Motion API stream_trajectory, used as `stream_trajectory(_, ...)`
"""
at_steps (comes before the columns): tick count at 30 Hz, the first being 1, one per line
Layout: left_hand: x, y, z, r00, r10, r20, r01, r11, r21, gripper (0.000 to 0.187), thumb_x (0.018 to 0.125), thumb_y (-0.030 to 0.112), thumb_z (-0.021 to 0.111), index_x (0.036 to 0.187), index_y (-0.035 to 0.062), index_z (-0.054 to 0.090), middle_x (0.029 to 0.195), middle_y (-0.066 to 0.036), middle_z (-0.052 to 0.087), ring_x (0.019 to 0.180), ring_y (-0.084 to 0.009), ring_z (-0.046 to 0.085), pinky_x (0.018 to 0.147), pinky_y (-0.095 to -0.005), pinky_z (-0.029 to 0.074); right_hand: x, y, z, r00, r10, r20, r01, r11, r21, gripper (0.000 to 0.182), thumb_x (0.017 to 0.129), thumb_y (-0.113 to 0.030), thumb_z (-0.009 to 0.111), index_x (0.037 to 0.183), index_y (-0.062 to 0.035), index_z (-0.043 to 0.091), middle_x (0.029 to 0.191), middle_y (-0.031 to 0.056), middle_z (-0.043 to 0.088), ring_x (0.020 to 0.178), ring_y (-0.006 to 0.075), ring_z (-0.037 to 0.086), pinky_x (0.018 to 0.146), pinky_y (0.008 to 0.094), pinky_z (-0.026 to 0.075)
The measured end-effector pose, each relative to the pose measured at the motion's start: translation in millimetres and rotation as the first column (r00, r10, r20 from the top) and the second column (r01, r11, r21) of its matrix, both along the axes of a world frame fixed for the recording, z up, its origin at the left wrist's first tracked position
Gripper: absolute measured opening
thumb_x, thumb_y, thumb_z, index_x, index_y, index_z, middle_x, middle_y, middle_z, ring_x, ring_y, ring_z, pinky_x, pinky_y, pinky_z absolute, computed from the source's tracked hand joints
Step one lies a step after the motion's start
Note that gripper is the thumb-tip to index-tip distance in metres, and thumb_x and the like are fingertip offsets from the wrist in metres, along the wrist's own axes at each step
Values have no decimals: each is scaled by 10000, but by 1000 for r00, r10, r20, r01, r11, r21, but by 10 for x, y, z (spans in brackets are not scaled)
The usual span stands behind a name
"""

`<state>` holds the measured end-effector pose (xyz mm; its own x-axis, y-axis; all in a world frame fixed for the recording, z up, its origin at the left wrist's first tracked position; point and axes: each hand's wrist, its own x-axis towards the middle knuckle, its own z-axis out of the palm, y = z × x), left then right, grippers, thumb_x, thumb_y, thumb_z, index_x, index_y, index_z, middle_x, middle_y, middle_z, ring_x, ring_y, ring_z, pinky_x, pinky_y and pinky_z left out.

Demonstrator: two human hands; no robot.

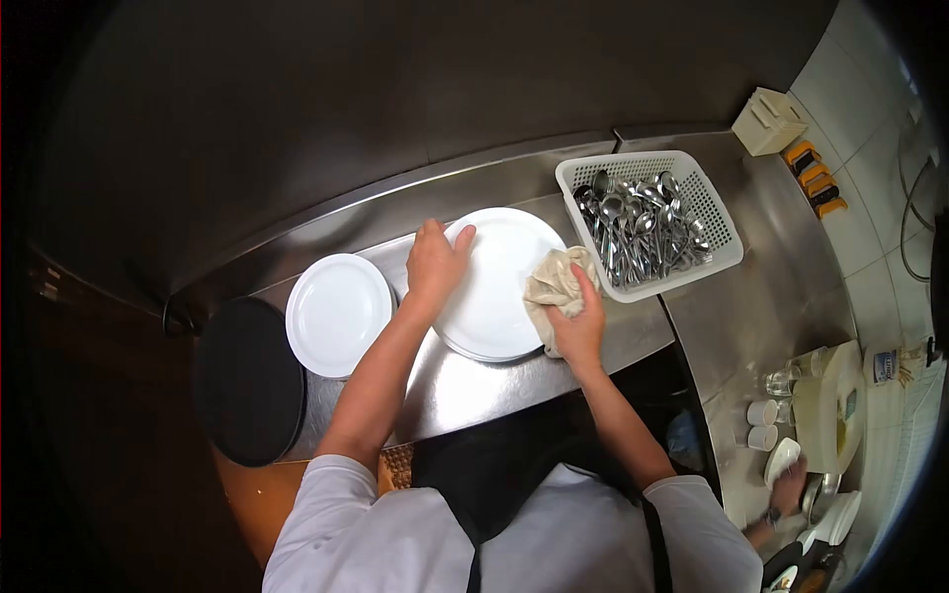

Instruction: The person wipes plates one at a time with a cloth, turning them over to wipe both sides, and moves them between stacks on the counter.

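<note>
A large white plate [494, 287] rests on top of a stack on the steel counter in front of me. My left hand [438, 265] is at its left edge, thumb over the rim and fingers at the side. Bunched in my right hand [581, 321] is a beige cloth [556, 289], which touches the plate's right edge. Left of my left forearm stands a smaller white plate [339, 314], on top of others.
A white basket [727, 232] of cutlery [638, 222] stands at the right. Beside the small plates lies a round black tray [249, 381]. Far right are cups [761, 412], dishes [840, 519] and another person's hand [789, 486]. A steel ledge [395, 193] runs along the back.
</note>
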<state>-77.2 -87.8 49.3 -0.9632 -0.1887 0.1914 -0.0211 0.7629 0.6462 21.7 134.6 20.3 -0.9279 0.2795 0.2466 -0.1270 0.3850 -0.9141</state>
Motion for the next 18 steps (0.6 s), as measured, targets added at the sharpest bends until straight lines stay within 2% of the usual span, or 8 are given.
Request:
stream_trajectory(2,-8,56,61,998,8,-56,-6,999,40,513,955,444,604,1087,-51,572,1029,-264,667,945,-434,644,852,-507,492,17,99,54,991,13,-133,-37,983,-181,621,757,-10,762,1338,28,548,1271,180,600,1212,286,583,1047,374,447)
stream_trajectory(4,17,95,82,993,27,-111,-17,996,92,508,985,451,555,1063,-51,556,1006,-265,671,904,-438,638,814,-511,487,123,72,378,949,177,-262,-210,972,-103,593,743,-17,760,1303,31,570,1247,169,625,1172,269,607,1036,369,458)
stream_trajectory(7,23,164,170,998,-36,-49,54,899,435,466,1030,421,495,1058,-43,531,958,-228,670,862,-390,637,752,-472,487,83,-129,878,804,357,-476,-428,903,-45,524,780,-112,754,1257,31,592,1205,140,653,1099,242,642,988,359,489)
stream_trajectory(8,37,257,72,988,-40,-150,119,816,566,426,1056,397,463,985,-13,552,818,-152,633,762,-275,616,689,-397,486,-13,-219,860,775,376,-508,-491,864,-111,500,804,-123,739,1257,29,591,1208,138,652,1103,240,640,986,359,488)
stream_trajectory(10,134,404,-23,958,-62,-279,265,563,783,395,1045,404,485,1025,15,556,852,-126,635,787,-249,611,718,-385,488,-228,-494,944,755,404,-516,-555,813,-176,434,863,-123,689,1255,30,584,1205,132,652,1112,236,633,987,362,483)
stream_trajectory(12,218,234,-1,903,-181,-390,409,81,909,372,1033,410,507,1065,44,561,887,-101,637,811,-222,605,748,-372,489,-336,-594,932,757,554,-346,-592,806,-5,429,914,-44,605,1328,45,533,1348,182,580,1217,264,595,1054,369,445)
stream_trajectory(14,197,-163,74,804,-287,-521,435,-314,844,356,1021,417,530,1105,72,565,922,-75,639,836,-196,600,778,-360,491,69,-864,634,739,566,-365,-668,683,-295,461,842,-100,672,1282,14,598,1432,247,477,1321,401,478,1112,465,376)
stream_trajectory(18,378,-451,47,751,-309,-583,383,-515,767,350,1011,428,545,1123,97,566,936,-54,630,844,-174,586,794,-349,486,228,-991,1146,472,725,-501,-774,613,157,648,659,-261,822,1251,-53,661,1526,332,334,1397,510,374,1173,540,282)
